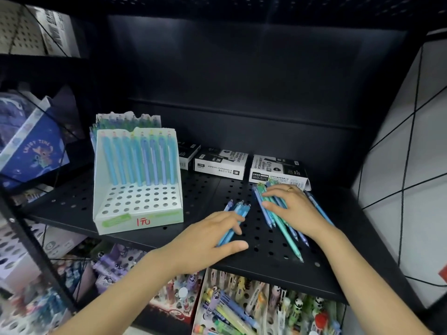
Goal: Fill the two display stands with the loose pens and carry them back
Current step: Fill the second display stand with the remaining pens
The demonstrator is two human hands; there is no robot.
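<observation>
Our left hand (212, 234) holds a small bunch of blue pens (235, 217), fingers curled over the barrels and thumb stretched out below them on the black perforated shelf (266, 240); the clicker ends poke out just past our fingertips. Just to the right of that grip, our right hand (294, 209) lies over the bigger heap of loose pens (281, 222), fingers bent down across the teal and blue barrels as if gathering them, though we cannot tell whether it has truly closed round any; pen tips fan out below the palm toward the shelf edge and one blue pen shows past the wrist on the far side. Well to the left of both hands stands the front display stand (137, 187), its back row filled with a line of upright blue pens and the rows of holes in front of them bare. A second stand (125, 120) sits touching behind it, and seems to carry pens too, but how full it is stays hidden. Beyond our right hand, close behind the heap, lie boxes of permanent markers (275, 169). We judge the job to be early to midway: one row is plainly done, most holes in the front stand remain, both bunches still wait to be slotted in, and carrying the stands back is not yet begun.
</observation>
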